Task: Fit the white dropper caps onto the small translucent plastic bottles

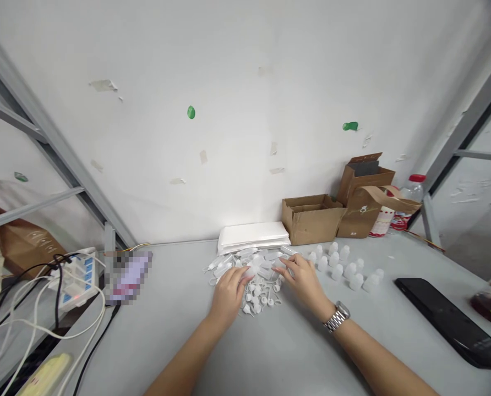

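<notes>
Item: heap of small translucent white plastic parts (251, 269), tubes and little caps with tethers, lying on the grey table (179, 330).

Hands: left hand (228, 294) rests on the near-left edge of the heap, fingers curled down among the parts. Right hand (303, 280), with a metal watch (337, 317) on the wrist, lies on the heap's right edge, fingers spread low. Whether either hand actually pinches a piece cannot be told; the parts are too pale and small against the fingers.

Handling note (judgement): picking single pieces from such a tangle goes best with fingertips only, lifting one clear before the tethers drag neighbours along, and keeping loose caps from rolling off toward the near side of the heap.

Around the heap:
- just behind it, a flat stack of white sheets or bags (254, 236);
- right of it, standing small white bottles (344, 267) in loose rows;
- behind-right, an open cardboard box (311, 220), a brown paper bag (363, 212) and a red-capped bottle (413, 192), partly screened by the bag;
- far right, a black flat device (452, 322), cut off by the frame edge;
- far left, a power strip (78, 275) with cables, and a blurred-out patch beside it.

Not legible: part count, any markings, box contents.
</notes>
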{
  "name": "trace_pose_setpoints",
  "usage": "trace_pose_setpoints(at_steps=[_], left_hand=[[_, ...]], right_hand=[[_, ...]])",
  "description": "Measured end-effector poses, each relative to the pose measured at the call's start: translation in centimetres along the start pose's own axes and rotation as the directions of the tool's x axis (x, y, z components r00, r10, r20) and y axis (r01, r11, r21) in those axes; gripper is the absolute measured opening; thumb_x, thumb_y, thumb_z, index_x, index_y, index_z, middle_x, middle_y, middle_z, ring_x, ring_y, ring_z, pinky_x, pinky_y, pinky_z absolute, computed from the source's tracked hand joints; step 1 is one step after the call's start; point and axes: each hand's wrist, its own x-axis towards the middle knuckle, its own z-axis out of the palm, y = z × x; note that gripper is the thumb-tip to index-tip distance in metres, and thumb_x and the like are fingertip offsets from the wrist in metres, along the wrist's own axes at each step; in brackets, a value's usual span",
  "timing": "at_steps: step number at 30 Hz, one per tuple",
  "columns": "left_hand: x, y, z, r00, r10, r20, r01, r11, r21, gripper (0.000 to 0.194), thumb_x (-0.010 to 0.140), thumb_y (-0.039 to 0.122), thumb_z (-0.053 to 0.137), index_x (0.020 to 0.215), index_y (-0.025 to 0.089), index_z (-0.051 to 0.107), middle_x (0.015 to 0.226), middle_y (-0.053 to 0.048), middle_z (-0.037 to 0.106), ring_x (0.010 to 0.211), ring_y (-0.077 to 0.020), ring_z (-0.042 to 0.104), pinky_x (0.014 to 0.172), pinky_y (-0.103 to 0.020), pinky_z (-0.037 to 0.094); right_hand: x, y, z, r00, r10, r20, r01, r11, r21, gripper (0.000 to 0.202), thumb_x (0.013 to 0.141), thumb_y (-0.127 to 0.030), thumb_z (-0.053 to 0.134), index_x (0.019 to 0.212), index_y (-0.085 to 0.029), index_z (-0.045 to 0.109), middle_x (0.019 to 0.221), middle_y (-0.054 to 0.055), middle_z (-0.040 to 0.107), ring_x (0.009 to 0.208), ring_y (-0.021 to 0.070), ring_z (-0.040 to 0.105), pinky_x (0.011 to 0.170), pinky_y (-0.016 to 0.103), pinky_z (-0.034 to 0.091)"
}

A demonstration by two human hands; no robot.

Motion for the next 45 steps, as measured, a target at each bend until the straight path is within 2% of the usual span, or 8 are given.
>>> trace_pose_setpoints(at_steps=[8, 19, 24, 26, 29, 33, 40, 45], left_hand=[[-0.5, 1.6, 0.4, 0.986, 0.074, 0.146, -0.053, 0.989, -0.141, 0.023, 0.085, 0.031, 0.043, 0.100, 0.022, 0.058, 0.092, -0.005, 0.063, 0.089, -0.0181, 0.056, 0.079, -0.033, 0.045], [0.1, 3.0, 0.1, 0.973, -0.013, 0.233, 0.044, 0.991, -0.130, 0.020, 0.080, 0.037, 0.049, 0.079, 0.019, 0.056, 0.078, -0.003, 0.060, 0.077, -0.0170, 0.056, 0.071, -0.030, 0.045], [-0.3, 2.0, -0.1, 0.968, -0.009, 0.251, 0.026, 0.998, -0.064, 0.019, 0.079, 0.038, 0.051, 0.078, 0.019, 0.056, 0.076, -0.003, 0.059, 0.076, -0.0183, 0.055, 0.071, -0.032, 0.044], [-0.3, 1.4, 0.2, 0.978, -0.024, 0.207, 0.037, 0.998, -0.060, 0.020, 0.080, 0.038, 0.049, 0.081, 0.020, 0.057, 0.079, -0.004, 0.060, 0.080, -0.0191, 0.055, 0.073, -0.034, 0.045], [-0.1, 0.7, 0.6, 0.993, -0.030, 0.116, 0.036, 0.998, -0.058, 0.022, 0.083, 0.037, 0.044, 0.090, 0.021, 0.057, 0.085, -0.005, 0.061, 0.085, -0.0198, 0.056, 0.077, -0.035, 0.044], [-0.1, 0.1, 0.7, 0.997, -0.072, 0.036, 0.074, 0.997, -0.036, 0.024, 0.084, 0.036, 0.044, 0.098, 0.021, 0.057, 0.086, -0.005, 0.062, 0.085, -0.0196, 0.056, 0.078, -0.037, 0.044], [-0.5, 0.3, 1.1, 0.994, -0.111, -0.013, 0.109, 0.990, -0.089, 0.037, 0.076, 0.038, 0.056, 0.110, 0.024, 0.050, 0.087, -0.002, 0.063, 0.088, -0.0187, 0.058, 0.083, -0.036, 0.044], [-0.6, 0.9, 0.9, 1.000, 0.006, 0.016, -0.006, 0.999, -0.048, 0.032, 0.079, 0.038, 0.052, 0.108, 0.025, 0.053, 0.092, -0.003, 0.065, 0.092, -0.0197, 0.058, 0.084, -0.037, 0.043]], right_hand=[[-0.5, -3.2, 0.0, 0.952, 0.155, 0.265, -0.290, 0.738, 0.610, 0.038, 0.078, -0.050, 0.050, 0.074, -0.018, 0.071, 0.064, 0.001, 0.056, 0.063, 0.0151, 0.053, 0.061, 0.026, 0.042], [-0.5, -3.1, -0.4, 0.917, 0.400, 0.004, -0.309, 0.701, 0.643, 0.046, 0.078, -0.055, 0.045, 0.066, -0.016, 0.065, 0.054, -0.002, 0.045, 0.055, 0.0134, 0.044, 0.055, 0.025, 0.037], [1.0, -0.3, -2.8, 0.796, 0.568, -0.208, -0.318, 0.686, 0.654, 0.045, 0.079, -0.055, 0.043, 0.057, -0.017, 0.056, 0.049, -0.002, 0.045, 0.047, 0.0114, 0.039, 0.047, 0.024, 0.033], [1.5, 0.8, -3.1, 0.828, 0.521, -0.207, -0.300, 0.723, 0.622, 0.041, 0.081, -0.050, 0.042, 0.062, -0.017, 0.059, 0.056, 0.000, 0.053, 0.049, 0.0121, 0.043, 0.048, 0.025, 0.036], [1.5, 1.2, -2.1, 0.952, 0.307, 0.025, -0.263, 0.768, 0.583, 0.032, 0.081, -0.042, 0.046, 0.084, -0.017, 0.064, 0.074, 0.004, 0.062, 0.052, 0.0125, 0.050, 0.054, 0.027, 0.044], [0.8, -0.2, -1.1, 0.955, 0.063, 0.291, -0.219, 0.810, 0.544, 0.033, 0.078, -0.035, 0.053, 0.108, -0.021, 0.060, 0.095, 0.006, 0.061, 0.066, 0.0140, 0.057, 0.066, 0.031, 0.048], [-0.4, -3.2, -1.7, 0.928, 0.052, 0.368, -0.280, 0.747, 0.603, 0.030, 0.080, -0.038, 0.053, 0.102, -0.021, 0.062, 0.069, -0.001, 0.061, 0.059, 0.0124, 0.054, 0.062, 0.026, 0.046], [-0.7, -3.8, -1.3, 0.966, 0.102, 0.238, -0.229, 0.763, 0.605, 0.026, 0.081, -0.040, 0.050, 0.083, -0.019, 0.064, 0.071, 0.001, 0.063, 0.063, 0.0134, 0.057, 0.060, 0.025, 0.045]])
